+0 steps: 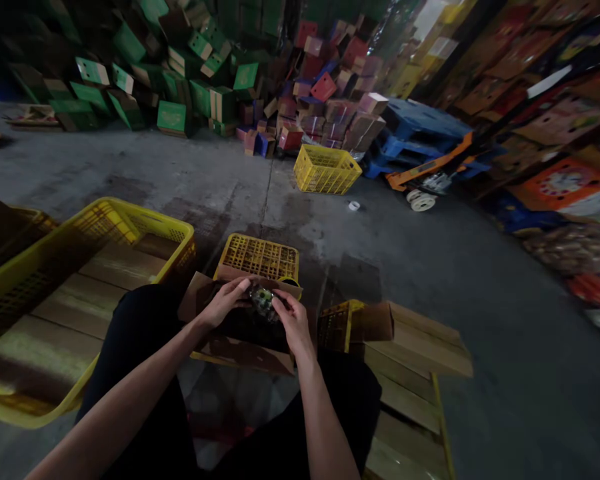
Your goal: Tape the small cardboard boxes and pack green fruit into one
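Observation:
Both my hands meet over an open cardboard box (240,347) that rests in front of my knees. My left hand (226,300) and my right hand (291,321) both close round a small dark round thing with a green-yellow label (263,300), held just above the box. The box is dark inside and its contents cannot be made out. An upturned yellow plastic crate (259,257) sits right behind the box.
A large yellow crate (80,247) lined with cardboard stands at my left. Folded cardboard sheets (415,347) and a small yellow crate (337,323) lie at my right. Farther off: another yellow crate (326,169), blue pallets (420,127), an orange pallet jack (430,175), heaps of green and red boxes.

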{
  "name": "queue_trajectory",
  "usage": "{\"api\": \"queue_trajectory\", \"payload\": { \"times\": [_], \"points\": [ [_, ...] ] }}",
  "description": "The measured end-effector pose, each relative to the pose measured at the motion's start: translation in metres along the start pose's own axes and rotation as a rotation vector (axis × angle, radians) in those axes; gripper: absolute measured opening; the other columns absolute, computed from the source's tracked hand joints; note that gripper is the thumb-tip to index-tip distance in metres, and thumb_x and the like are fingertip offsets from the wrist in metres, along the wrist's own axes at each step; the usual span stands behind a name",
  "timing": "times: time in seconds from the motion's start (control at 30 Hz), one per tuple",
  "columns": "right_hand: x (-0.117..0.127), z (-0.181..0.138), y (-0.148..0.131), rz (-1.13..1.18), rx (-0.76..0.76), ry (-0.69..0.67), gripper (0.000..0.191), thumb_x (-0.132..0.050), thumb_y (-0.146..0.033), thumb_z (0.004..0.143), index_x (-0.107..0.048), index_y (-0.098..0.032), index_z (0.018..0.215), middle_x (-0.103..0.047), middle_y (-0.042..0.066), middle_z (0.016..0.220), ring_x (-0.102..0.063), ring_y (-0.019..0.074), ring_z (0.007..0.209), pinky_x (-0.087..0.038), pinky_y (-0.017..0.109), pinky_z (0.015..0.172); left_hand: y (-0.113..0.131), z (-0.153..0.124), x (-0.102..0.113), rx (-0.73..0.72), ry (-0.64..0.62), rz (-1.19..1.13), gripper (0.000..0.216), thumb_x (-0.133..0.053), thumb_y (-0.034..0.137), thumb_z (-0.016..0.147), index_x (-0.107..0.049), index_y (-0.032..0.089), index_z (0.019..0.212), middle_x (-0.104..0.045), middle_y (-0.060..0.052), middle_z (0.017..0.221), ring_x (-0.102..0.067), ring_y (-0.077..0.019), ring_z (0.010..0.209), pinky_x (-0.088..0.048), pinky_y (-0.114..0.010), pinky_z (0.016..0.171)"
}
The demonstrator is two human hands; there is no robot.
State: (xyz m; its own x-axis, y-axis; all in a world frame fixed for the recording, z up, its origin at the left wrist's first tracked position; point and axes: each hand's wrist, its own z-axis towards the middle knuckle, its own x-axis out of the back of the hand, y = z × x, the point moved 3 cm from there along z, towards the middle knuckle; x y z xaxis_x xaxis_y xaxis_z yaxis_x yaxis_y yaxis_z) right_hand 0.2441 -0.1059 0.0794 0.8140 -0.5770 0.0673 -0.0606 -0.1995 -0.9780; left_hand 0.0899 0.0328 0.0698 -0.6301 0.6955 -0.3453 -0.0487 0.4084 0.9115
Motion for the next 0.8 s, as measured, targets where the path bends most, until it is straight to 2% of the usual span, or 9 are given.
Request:
{"api": "queue_trajectory", "payload": {
  "times": [0.13, 0.27, 0.4, 0.5, 0.63, 0.8],
  "points": [
    [0.002, 0.002, -0.001, 0.032, -0.006, 0.052, 0.05, -0.08, -0.054, 0.075, -0.075, -0.026, 0.117, -0.077, 0.005, 0.107, -0.07, 0.0271, 0.099, -0.058, 0.035, 0.08, -0.002, 0.005, 0.014, 0.028, 0.111, 0.075, 0.075, -0.06, 0.076, 0.084, -0.067, 0.015, 0.127, -0.071, -0.016, 0.125, -0.07, -0.0292, 0.105, -0.055, -0.038, 0.087],
    [0.001, 0.002, 0.001, 0.109, -0.052, 0.069, 0.055, -0.081, -0.051, 0.074, -0.072, -0.026, 0.122, -0.076, 0.006, 0.114, -0.068, 0.0286, 0.108, -0.058, 0.036, 0.081, -0.002, 0.008, 0.036, 0.01, 0.218, 0.197, 0.071, -0.061, 0.074, 0.083, -0.07, 0.013, 0.118, -0.075, -0.014, 0.115, -0.07, -0.0316, 0.107, -0.054, -0.038, 0.088],
    [-0.002, 0.0, 0.004, 0.204, -0.092, 0.047, 0.048, -0.074, -0.046, 0.078, -0.071, -0.027, 0.123, -0.072, 0.005, 0.127, -0.065, 0.0284, 0.119, -0.058, 0.035, 0.081, -0.005, 0.012, 0.048, -0.035, 0.18, 0.611, 0.05, -0.055, 0.06, 0.091, -0.073, 0.017, 0.109, -0.076, -0.01, 0.108, -0.068, -0.0296, 0.106, -0.052, -0.038, 0.092],
    [-0.002, 0.0, 0.005, 0.246, -0.098, 0.089, 0.045, -0.072, -0.042, 0.076, -0.073, -0.025, 0.119, -0.074, 0.005, 0.121, -0.067, 0.0278, 0.114, -0.058, 0.034, 0.078, -0.015, 0.012, 0.047, -0.027, 0.131, 0.825, 0.033, -0.063, 0.047, 0.088, -0.075, 0.019, 0.101, -0.076, -0.011, 0.105, -0.065, -0.0312, 0.11, -0.046, -0.038, 0.1],
    [0.0, -0.001, 0.008, 0.243, -0.118, 0.154, 0.045, -0.071, -0.043, 0.075, -0.074, -0.024, 0.116, -0.078, 0.005, 0.103, -0.072, 0.0274, 0.099, -0.059, 0.034, 0.072, -0.036, 0.007, 0.042, 0.026, 0.073, 0.982, 0.034, -0.073, 0.037, 0.079, -0.075, 0.02, 0.108, -0.073, -0.014, 0.114, -0.061, -0.0361, 0.118, -0.041, -0.042, 0.105],
    [0.002, 0.0, 0.012, 0.214, -0.089, 0.139, 0.044, -0.069, -0.047, 0.077, -0.073, -0.025, 0.114, -0.078, 0.005, 0.101, -0.073, 0.0258, 0.094, -0.058, 0.033, 0.071, -0.058, 0.003, 0.046, 0.088, 0.028, 1.175, 0.059, -0.075, 0.028, 0.074, -0.064, 0.021, 0.131, -0.063, -0.018, 0.134, -0.047, -0.0417, 0.133, -0.033, -0.049, 0.111]
  ]
}}
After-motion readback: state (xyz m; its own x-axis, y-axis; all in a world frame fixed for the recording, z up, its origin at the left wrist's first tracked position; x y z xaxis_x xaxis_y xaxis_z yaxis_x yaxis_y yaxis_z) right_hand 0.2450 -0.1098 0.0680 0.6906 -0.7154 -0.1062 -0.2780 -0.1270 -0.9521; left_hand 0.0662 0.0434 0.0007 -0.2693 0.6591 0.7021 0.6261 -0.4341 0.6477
